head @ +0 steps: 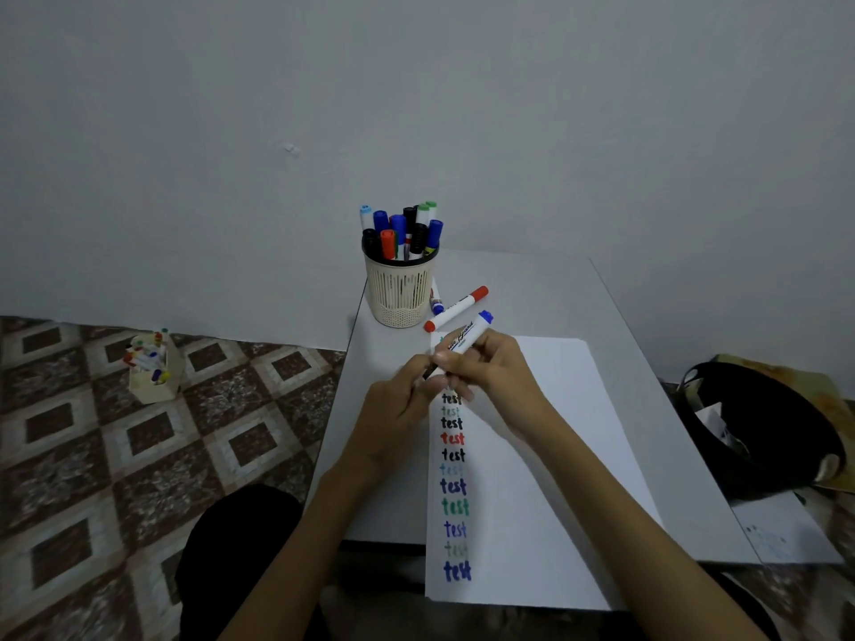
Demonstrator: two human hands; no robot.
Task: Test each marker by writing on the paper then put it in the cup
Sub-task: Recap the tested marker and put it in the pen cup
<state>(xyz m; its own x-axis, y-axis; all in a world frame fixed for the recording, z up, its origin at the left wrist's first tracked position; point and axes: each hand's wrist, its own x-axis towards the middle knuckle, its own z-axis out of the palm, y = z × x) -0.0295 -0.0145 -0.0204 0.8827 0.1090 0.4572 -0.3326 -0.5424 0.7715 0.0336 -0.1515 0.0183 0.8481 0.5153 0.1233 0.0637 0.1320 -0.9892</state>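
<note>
Roughly a dozen capped markers (400, 231) stand packed in the beige cup (399, 293) at twelve o'clock on the table (647, 363). Just at its four o'clock lie a red marker (456, 308) and a half-hidden blue one (436, 303). Both hands meet over the paper (546, 455): right hand (495, 367) fingers wrapped round the blue-ended marker (465, 340), left hand (398, 400) pinching its dark lower end. At nine o'clock, a floor box (152, 367) holds more markers.

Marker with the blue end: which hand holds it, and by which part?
The right hand grips the blue marker around its white barrel; the left hand pinches its dark lower end, cap or tip unclear.
</note>
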